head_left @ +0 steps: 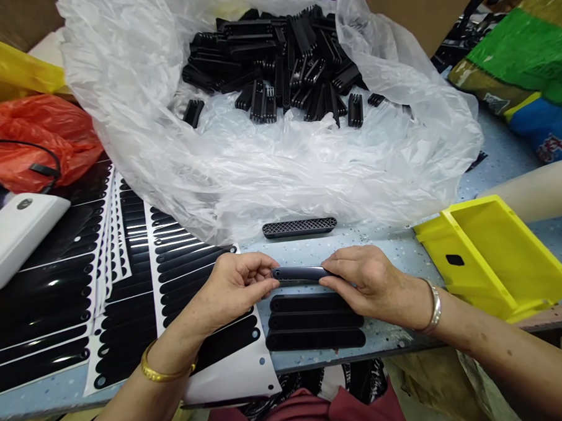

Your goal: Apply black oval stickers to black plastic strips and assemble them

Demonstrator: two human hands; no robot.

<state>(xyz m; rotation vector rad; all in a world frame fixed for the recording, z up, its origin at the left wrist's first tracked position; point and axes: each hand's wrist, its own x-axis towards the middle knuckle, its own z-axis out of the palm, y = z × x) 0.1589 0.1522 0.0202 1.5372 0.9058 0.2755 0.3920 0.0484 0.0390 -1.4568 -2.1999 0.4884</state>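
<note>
Between my two hands is a long black plastic strip with rounded ends (299,273), its smooth face up. My left hand (238,283) pinches its left end between thumb and fingers, near a small hole. Around the right end, my right hand (368,279) is closed, hiding that tip. Just below lie several similar black strips (316,322) side by side on the blue speckled table (382,348). Beyond my hands rests one black strip with its lattice underside up (299,227). Left of my left hand are sheets of black oblong stickers (185,274) on white backing.
A clear plastic bag (283,167) spreads across the back, holding a heap of black plastic parts (278,61). On the right sits a yellow bin (506,264). A white device (23,236) and a red plastic bag (42,141) are at left.
</note>
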